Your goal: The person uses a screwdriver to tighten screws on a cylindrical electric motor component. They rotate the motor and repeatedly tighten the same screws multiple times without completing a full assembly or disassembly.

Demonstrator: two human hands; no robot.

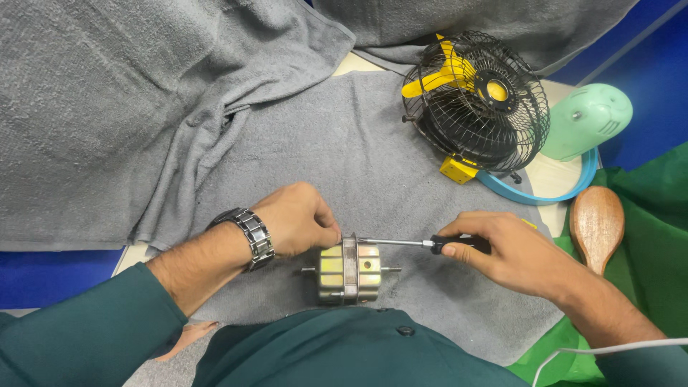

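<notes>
- A big grey towel point(107, 107) is lying bunched and folded across the left and far side of the table, with a flatter grey towel point(344, 158) spreading under the work.
- The person's left arm, in a dark green sleeve, is reaching in from the lower left, wearing a metal-link wristwatch point(247, 236).
- The left hand point(297, 218) is curling into a loose fist, its fingertips pressing on the top left edge of the small metal motor point(349, 272) and steadying it.
- The motor is lying on its side on the flat towel, just in front of the person's body, its shaft stubs pointing left and right.
- A screwdriver point(423, 244) is lying almost level, its tip touching the motor's upper rim at the middle seam.
- The right hand point(512, 251) is gripping the screwdriver's black handle, fingers wrapped tight around it.
- Farther back, a black wire fan cage point(476, 107) with yellow blades is standing tilted on the towel.
- To its right, a pale green housing point(588, 122) is sitting beside a blue ring point(573, 188).
- A wooden brush point(597, 226) is resting on green cloth point(645, 236) at the far right.
</notes>
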